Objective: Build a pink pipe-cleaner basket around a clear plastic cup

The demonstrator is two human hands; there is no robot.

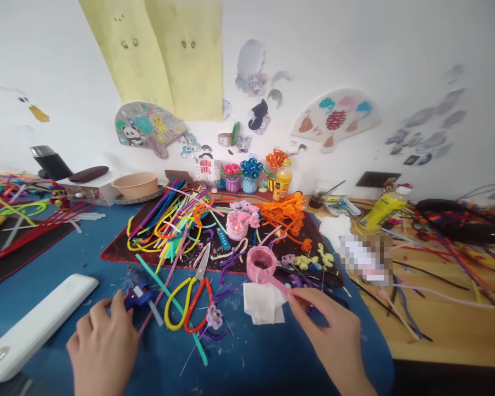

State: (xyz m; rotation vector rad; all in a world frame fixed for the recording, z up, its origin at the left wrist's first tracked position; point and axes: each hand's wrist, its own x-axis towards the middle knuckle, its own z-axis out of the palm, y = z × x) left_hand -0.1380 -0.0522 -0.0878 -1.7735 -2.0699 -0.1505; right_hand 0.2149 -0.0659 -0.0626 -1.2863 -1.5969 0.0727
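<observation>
My left hand (103, 344) is closed around a small blue glue gun (138, 294) at the near left of the blue mat (239, 363). My right hand (328, 327) pinches the end of a pink pipe cleaner (274, 282) that runs up to a small pink woven basket (261, 262). A folded white tissue (264, 304) lies just left of my right hand. Scissors with red and yellow handles (192, 300) and a small purple pipe-cleaner flower (214, 317) lie between my hands.
A heap of coloured pipe cleaners (173, 220) and orange curls (286, 212) covers a dark mat. A white flat device (33, 324) lies at the near left. Small flower pots (251, 176), a yellow bottle (282, 181) and a beige bowl (135, 184) stand by the wall.
</observation>
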